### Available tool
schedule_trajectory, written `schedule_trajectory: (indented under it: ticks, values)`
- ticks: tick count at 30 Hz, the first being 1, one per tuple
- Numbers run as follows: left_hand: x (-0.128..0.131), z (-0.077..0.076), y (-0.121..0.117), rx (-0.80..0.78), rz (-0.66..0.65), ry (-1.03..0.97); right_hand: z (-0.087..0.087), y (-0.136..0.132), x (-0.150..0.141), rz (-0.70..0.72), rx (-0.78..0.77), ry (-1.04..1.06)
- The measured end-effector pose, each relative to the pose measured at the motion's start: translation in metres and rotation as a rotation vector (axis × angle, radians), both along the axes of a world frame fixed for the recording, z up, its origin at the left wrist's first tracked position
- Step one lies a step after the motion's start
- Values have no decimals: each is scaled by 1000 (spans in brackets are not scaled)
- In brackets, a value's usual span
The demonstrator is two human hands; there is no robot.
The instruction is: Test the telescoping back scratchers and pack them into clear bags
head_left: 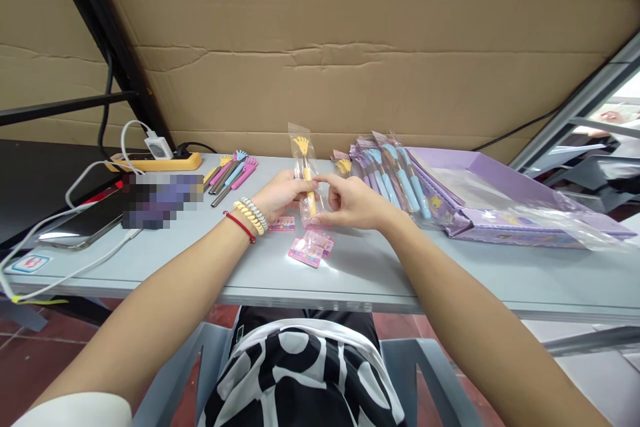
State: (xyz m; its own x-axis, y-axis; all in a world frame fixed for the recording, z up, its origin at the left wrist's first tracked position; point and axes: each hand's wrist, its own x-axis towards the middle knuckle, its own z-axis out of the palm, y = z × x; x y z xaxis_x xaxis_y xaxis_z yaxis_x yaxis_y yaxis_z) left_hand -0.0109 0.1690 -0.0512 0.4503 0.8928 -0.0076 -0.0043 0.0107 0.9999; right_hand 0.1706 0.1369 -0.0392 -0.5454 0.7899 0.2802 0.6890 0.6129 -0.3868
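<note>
A yellow hand-shaped back scratcher (302,145) stands upright inside a clear plastic sleeve (295,130), over the middle of the table. My left hand (284,196) grips its yellow handle from the left, thumb across the front. From the right, my right hand (353,202) closes its fingers on the sleeve beside the handle, thumb near the lower end. Below lie pink printed cards (306,251), partly under the sleeve's bottom; another pink card (281,224) rests by my left hand.
Loose back scratchers (235,173) lie at the back left. Several bagged ones (395,173) are piled to the right, against a purple box (520,227) with clear plastic draped over it. Phones (90,217), white cables and a yellow power strip (170,161) occupy the left side.
</note>
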Motion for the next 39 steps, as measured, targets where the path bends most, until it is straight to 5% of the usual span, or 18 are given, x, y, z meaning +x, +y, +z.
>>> schedule_trajectory:
  ticks: [16, 22, 29, 39]
  values:
    - [-1, 9, 0, -38, 211, -67, -5, 4, 1, 89, 282, 116]
    - [-2, 8, 2, -15, 237, -55, -2, 2, 2, 138, 245, 116]
    - [-2, 8, 2, 23, 293, -41, 6, -8, 1, 196, -11, 47]
    - [-3, 8, 3, 139, 258, -13, 1, -2, -2, 219, 138, 100]
